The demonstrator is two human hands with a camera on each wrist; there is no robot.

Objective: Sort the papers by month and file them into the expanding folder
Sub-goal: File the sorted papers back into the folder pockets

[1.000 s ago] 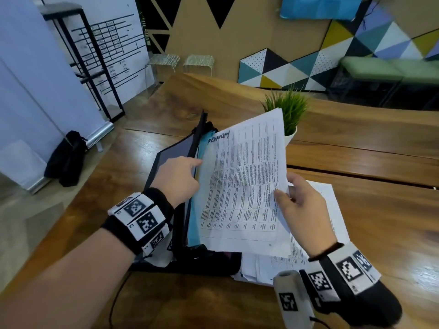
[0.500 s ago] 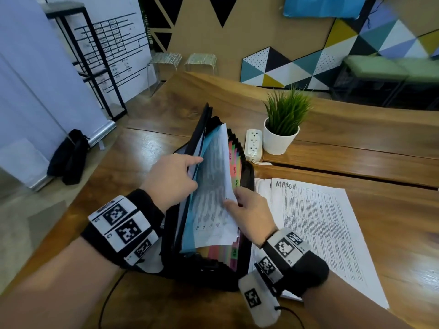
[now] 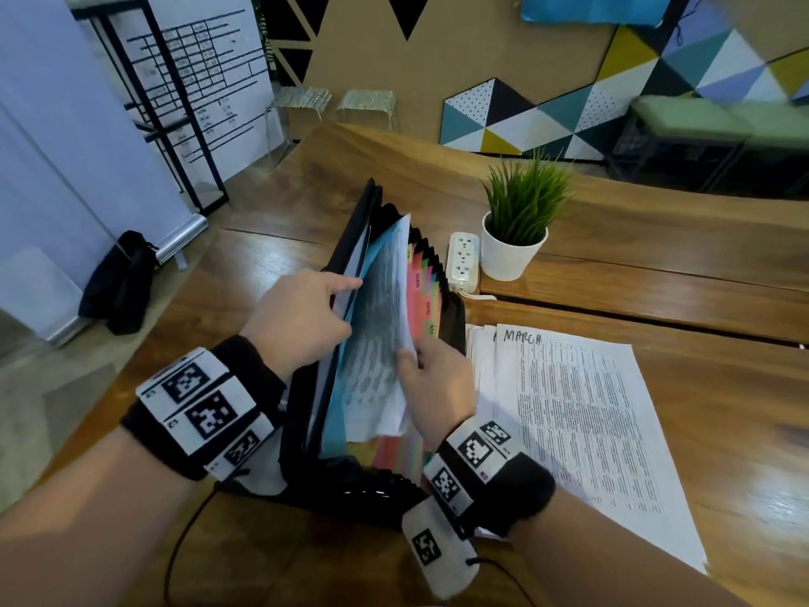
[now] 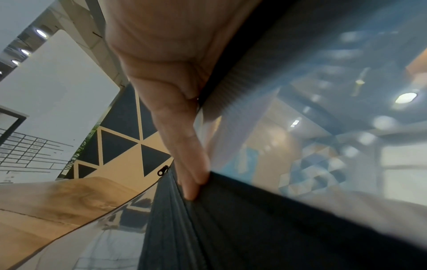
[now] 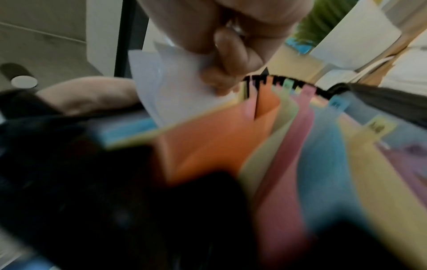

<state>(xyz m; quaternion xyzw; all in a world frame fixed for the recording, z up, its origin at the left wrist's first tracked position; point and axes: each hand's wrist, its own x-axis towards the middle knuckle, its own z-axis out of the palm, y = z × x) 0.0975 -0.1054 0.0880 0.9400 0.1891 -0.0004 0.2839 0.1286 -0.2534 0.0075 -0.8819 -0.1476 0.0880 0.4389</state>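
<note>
The black expanding folder (image 3: 350, 479) stands open on the wooden table (image 3: 656, 300), its coloured tabbed dividers (image 5: 277, 146) fanned out. My left hand (image 3: 346, 300) grips the folder's front wall and the blue divider (image 3: 372, 260), index finger stretched along them, spreading a front pocket. My right hand (image 3: 409, 357) pinches the right edge of a printed sheet (image 3: 381, 326) that stands in that pocket behind the blue divider. The pinch on the white sheet (image 5: 175, 87) also shows in the blurred right wrist view. A stack of papers (image 3: 578, 422) headed MARCH lies right of the folder.
A potted plant (image 3: 516, 230) and a white power strip (image 3: 462, 260) sit just behind the folder. A black bag (image 3: 118, 282) lies on the floor to the left, beyond the table's left edge. A thin cable (image 3: 184, 541) trails over the near table.
My right hand has swung the sheet from flat over the folder to upright and lowered it into the front pocket, uncovering the MARCH stack. My left hand has kept the pocket spread.
</note>
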